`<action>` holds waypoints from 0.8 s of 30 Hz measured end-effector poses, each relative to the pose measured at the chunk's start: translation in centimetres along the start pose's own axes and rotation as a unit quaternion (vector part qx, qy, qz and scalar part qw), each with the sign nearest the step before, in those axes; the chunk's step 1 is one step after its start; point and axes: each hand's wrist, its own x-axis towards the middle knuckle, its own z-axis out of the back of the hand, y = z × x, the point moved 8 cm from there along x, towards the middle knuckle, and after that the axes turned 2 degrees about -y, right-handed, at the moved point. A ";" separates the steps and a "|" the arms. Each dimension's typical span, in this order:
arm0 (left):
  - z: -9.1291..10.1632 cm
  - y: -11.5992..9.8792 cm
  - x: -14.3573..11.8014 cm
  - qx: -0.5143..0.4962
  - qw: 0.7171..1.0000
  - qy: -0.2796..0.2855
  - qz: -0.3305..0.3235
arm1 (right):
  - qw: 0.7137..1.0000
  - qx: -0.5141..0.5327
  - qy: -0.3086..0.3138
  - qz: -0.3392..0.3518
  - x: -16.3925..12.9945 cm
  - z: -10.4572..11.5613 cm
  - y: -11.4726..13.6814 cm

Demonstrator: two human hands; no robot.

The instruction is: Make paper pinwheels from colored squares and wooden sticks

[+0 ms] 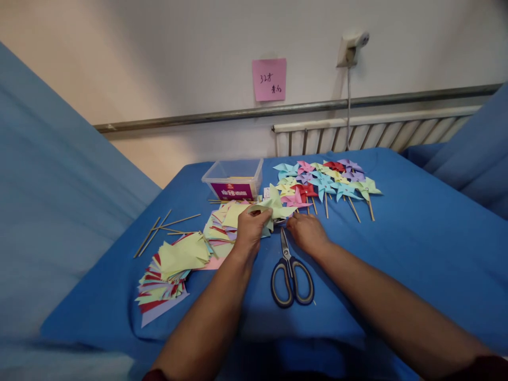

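Forearms [214, 312] foremost; left hand [251, 227] holds pale-green, sharp-pointed pinwheel [275, 205].

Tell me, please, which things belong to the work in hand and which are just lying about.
Seemingly part of the work: pale green pinwheel in the left hand, other pinwheels, paper pieces, wooden sticks, scissors, plastic box.

Seemingly just there: pink note, wall socket, metal rail, radiator.
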 end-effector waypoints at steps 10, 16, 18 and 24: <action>-0.1 0.0 -0.1 -0.006 1.000 -0.002 0.003 | 0.998 0.051 0.017 0.024 -0.4 0.0 0.2; -0.1 0.0 -0.1 0.002 1.000 0.006 -0.002 | 0.999 0.027 0.031 0.021 -0.1 -0.2 0.8; -0.1 0.0 -0.1 0.003 1.000 0.006 -0.002 | 0.999 0.035 0.028 0.023 -0.3 -0.2 0.8; -0.2 -0.3 -0.3 -0.005 1.000 0.000 0.007 | 0.983 0.156 0.051 0.076 -1.5 -0.4 0.9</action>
